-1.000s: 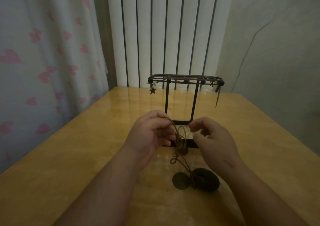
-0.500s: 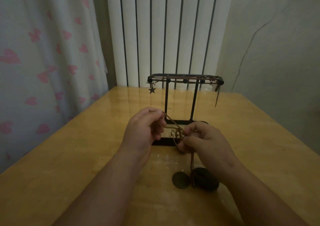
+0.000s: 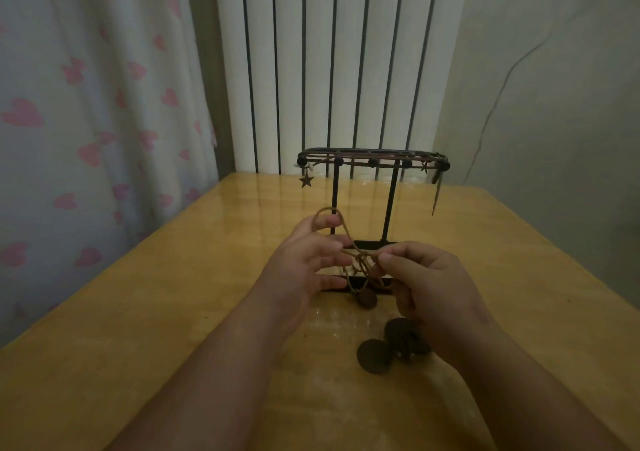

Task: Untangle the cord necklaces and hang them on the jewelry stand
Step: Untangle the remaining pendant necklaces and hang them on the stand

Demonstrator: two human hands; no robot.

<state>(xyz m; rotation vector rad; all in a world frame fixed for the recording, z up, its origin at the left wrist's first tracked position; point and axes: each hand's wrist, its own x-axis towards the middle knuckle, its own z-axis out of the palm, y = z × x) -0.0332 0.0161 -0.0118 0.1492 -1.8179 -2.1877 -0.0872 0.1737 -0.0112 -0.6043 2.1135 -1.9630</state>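
Note:
A brown cord necklace point(image 3: 360, 260) is tangled between my hands just in front of the black jewelry stand point(image 3: 372, 163). My left hand point(image 3: 304, 263) has a loop of the cord around its index finger, fingers spread. My right hand point(image 3: 426, 284) pinches the knotted part of the cord. A small dark pendant point(image 3: 367, 299) hangs below the knot. Two dark round pendants point(image 3: 375, 355) lie on the table under my right wrist. The stand's top bar holds a cord with a star charm point(image 3: 306, 181).
The yellow wooden table point(image 3: 138, 305) meets a white ribbed radiator point(image 3: 329, 62) at the back. A curtain with pink hearts point(image 3: 86, 104) hangs along the left. A grey wall with a thin cable stands on the right.
My left hand has lifted and spread, drawing a cord loop up over its index finger. My right hand moved right, pulling the knot sideways; a small pendant now hangs below.

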